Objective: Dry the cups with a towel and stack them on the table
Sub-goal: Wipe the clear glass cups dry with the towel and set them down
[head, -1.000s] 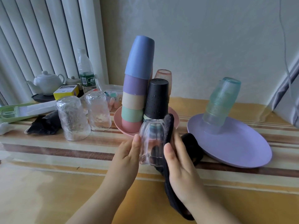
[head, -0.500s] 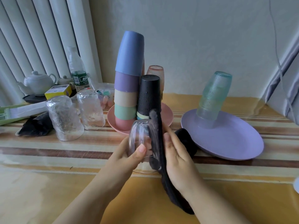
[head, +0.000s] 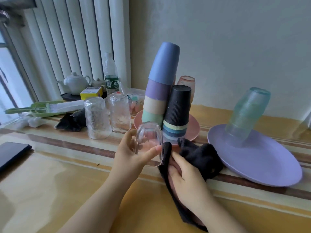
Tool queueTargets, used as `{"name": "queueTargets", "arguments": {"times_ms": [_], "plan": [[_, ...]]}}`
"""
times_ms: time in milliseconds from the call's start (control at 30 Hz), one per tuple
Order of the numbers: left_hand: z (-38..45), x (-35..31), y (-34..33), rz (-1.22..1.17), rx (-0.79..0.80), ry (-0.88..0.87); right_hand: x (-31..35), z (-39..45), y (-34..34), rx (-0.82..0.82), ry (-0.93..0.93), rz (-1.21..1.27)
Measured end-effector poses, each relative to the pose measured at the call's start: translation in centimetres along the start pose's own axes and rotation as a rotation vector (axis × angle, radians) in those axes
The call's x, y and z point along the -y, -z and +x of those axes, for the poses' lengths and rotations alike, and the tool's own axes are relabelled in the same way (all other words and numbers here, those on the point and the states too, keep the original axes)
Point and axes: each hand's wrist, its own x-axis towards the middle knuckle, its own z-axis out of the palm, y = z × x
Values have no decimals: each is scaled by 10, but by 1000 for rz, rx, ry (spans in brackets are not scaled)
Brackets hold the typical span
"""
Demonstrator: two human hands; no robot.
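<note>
My left hand [head: 133, 155] grips a small clear glass cup [head: 149, 142], tilted on its side, just above the table. My right hand [head: 186, 180] holds a black towel [head: 200, 157] against the cup's open rim; the towel drapes under the palm and bunches to the right. Behind them a pink plate [head: 193, 130] carries an upside-down stack of pastel cups [head: 159, 84] topped by a blue one, and a black ribbed cup [head: 178, 105] over several striped ones. Two clear textured glasses [head: 97, 118] stand upside down at the left. A green glass stack [head: 245, 115] leans on the purple plate [head: 262, 162].
A pinkish glass [head: 186, 81] stands behind the black cup. At the back left are a white teapot [head: 75, 81], water bottle [head: 110, 73], yellow box [head: 90, 93], green brush [head: 40, 108] and a dark cloth [head: 70, 121]. A black phone [head: 11, 152] lies at the left edge.
The cup has gone from upright to tilted on its side in my left hand. The towel came away from the cup's side to its rim. The view swung left.
</note>
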Motion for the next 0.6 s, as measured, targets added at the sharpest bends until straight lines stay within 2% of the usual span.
{"name": "queueTargets", "arguments": {"times_ms": [100, 200, 333, 600], "plan": [[8, 3, 10, 167, -208, -7, -5, 3, 0, -71, -53, 33], [18, 4, 21, 294, -326, 40, -7, 4, 2, -152, -69, 97], [30, 12, 35, 426, -368, 87, -6, 2, 6, -168, -53, 171], [46, 18, 48, 446, -342, 90, -12, 4, 5, -147, 19, 48]]}}
